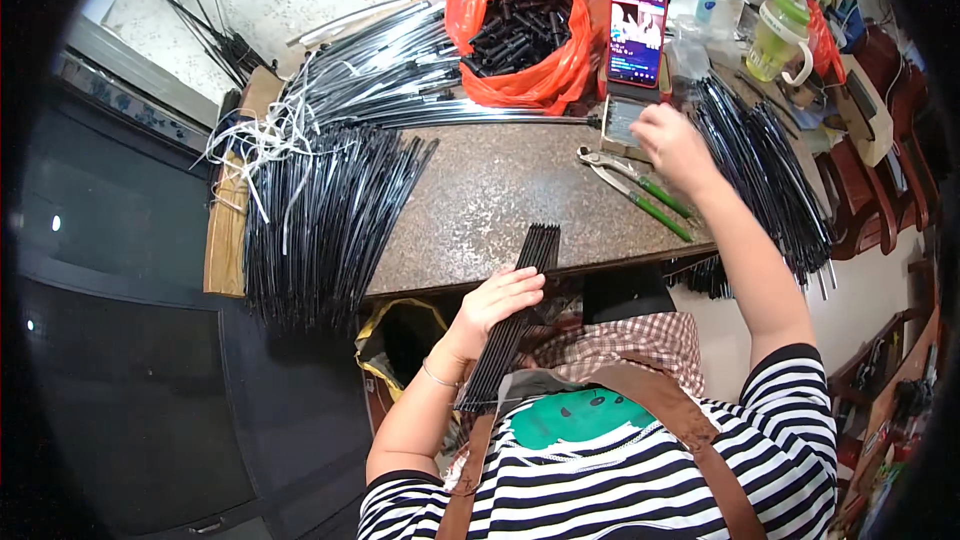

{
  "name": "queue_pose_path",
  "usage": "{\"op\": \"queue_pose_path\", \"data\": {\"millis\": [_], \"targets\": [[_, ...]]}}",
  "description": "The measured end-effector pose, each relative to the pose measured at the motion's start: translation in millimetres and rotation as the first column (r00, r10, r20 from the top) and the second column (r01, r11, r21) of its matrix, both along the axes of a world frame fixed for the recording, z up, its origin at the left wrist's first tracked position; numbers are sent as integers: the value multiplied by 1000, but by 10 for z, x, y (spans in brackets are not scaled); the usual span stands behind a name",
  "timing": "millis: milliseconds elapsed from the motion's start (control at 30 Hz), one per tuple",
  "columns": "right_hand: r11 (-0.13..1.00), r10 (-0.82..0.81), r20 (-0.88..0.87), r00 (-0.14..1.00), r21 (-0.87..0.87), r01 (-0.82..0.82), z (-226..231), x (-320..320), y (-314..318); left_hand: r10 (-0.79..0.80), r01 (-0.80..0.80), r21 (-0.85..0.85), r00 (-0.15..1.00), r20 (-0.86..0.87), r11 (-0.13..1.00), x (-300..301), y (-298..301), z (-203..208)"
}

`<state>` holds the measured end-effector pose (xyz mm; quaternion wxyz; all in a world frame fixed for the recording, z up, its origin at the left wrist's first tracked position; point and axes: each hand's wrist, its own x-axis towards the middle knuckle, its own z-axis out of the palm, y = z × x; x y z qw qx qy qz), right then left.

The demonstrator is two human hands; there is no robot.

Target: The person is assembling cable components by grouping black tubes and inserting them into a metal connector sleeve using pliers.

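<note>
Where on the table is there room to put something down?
The bare brown tabletop in the middle is free, between the heap of black rods on the left, the orange bag behind and the green-handled pliers on the right. The back and right edges are crowded with rods, a phone and a cup.

Bright, even overhead light, soft shadows, strong fisheye bending and dark vignette at the rim.
</note>
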<state>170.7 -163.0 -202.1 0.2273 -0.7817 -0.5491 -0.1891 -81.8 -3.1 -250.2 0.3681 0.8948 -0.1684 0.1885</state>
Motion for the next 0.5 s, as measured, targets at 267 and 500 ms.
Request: {"op": "queue_pose_path", "data": {"millis": [267, 500], "targets": [[971, 89, -301, 949, -188, -151, -381, -976, -50, 28, -27, -50, 999, 15, 998, -40, -67, -41], [974, 58, -300, 952, -194, -121, -399, -1037, 117, 44, -44, -3, 998, 45, 999, -63, -50, -76]]}}
